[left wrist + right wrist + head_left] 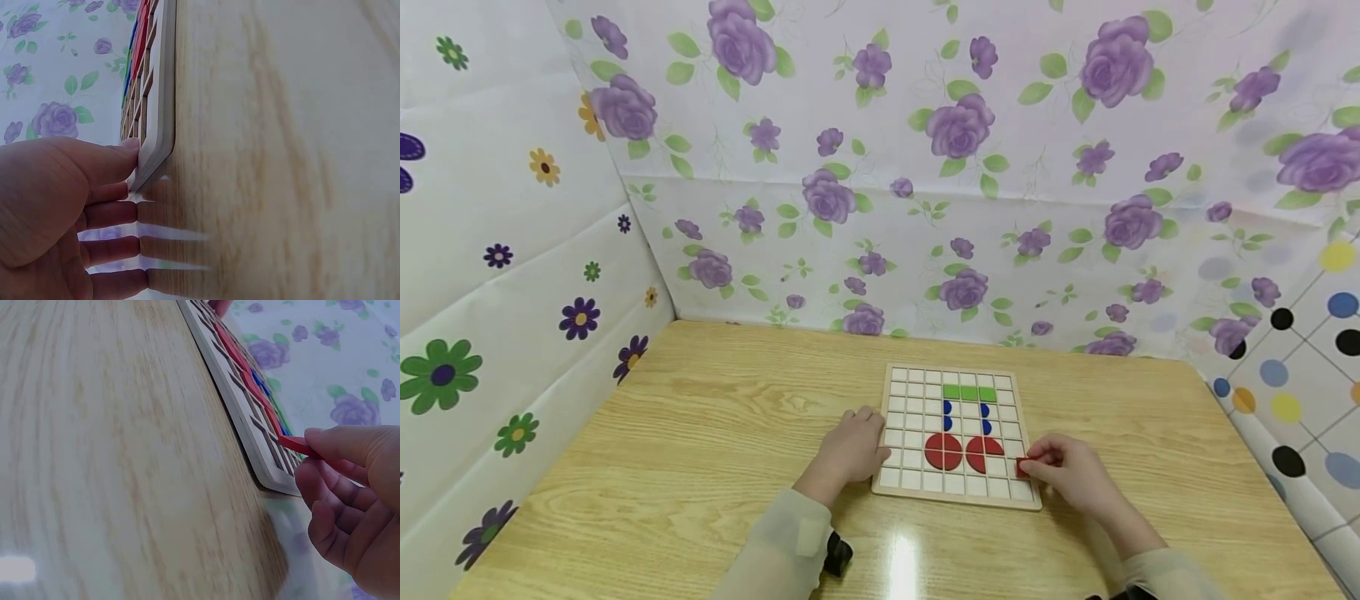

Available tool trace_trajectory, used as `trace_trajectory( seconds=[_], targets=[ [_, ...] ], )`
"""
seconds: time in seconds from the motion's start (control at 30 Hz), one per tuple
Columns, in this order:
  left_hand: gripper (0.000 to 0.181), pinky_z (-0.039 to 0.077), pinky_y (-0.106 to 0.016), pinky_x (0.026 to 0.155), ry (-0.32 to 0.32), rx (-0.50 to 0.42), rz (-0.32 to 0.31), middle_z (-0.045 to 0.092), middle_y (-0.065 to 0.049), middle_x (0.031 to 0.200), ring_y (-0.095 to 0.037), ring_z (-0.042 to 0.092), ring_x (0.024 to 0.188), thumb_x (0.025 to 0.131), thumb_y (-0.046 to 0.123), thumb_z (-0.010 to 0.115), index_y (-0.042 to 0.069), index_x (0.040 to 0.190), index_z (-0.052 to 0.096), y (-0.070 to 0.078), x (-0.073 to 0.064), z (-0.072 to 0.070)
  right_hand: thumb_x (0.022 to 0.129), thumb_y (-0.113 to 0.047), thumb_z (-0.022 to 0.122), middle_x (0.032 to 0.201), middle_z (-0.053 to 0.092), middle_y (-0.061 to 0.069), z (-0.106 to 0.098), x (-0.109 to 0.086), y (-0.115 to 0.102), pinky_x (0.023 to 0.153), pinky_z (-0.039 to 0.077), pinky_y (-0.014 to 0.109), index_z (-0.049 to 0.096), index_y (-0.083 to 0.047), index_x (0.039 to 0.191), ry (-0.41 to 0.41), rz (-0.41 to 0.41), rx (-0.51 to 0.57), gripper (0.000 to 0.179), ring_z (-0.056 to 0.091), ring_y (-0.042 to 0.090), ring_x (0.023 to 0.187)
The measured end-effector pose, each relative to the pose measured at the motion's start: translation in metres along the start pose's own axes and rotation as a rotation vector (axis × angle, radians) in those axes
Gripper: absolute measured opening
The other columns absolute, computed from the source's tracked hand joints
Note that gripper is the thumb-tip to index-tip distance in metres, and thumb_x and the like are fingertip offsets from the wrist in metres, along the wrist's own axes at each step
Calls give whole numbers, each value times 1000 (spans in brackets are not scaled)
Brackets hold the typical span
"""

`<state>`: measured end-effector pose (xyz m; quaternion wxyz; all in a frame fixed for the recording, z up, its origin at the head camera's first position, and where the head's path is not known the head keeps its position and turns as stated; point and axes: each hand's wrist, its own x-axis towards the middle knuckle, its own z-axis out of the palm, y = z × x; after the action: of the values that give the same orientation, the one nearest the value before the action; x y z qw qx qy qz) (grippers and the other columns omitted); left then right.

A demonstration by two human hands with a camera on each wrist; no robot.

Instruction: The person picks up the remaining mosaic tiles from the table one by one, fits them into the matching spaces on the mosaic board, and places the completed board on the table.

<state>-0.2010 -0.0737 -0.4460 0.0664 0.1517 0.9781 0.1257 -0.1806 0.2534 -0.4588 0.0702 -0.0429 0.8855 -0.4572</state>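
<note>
A wooden grid board (955,499) with white cells lies on the table. My left hand (852,446) rests against its left edge; in the left wrist view the thumb (112,164) touches the frame while the other fingers extend onto the tabletop. Between thumb and forefinger, my right hand (1073,475) pinches a small red piece (296,445) over the board's lower right cells. Within the grid are a full red circle (934,446) made of quarters and, beside it, a red circle (976,447) lacking its lower right quarter. Blue half-rounds (947,407) stand in two columns below green squares (970,392).
The wood-grain table (722,408) extends around the board. Behind it hangs a floral sheet (820,267), with patterned sheets at both sides. A black device (837,554) sits at my left wrist.
</note>
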Motion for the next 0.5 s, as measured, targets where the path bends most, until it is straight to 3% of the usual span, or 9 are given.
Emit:
trace_trajectory(
  seconds=[0.5],
  targets=[
    [46,50,-41,89,-4,17,2,50,-10,132,-28,49,114,92,33,60,5,129,53,0,2,1,82,-15,73,70,62,3,10,6,-8,51,46,23,63,-5,86,0,9,-55,15,55,12,60]
  ],
)
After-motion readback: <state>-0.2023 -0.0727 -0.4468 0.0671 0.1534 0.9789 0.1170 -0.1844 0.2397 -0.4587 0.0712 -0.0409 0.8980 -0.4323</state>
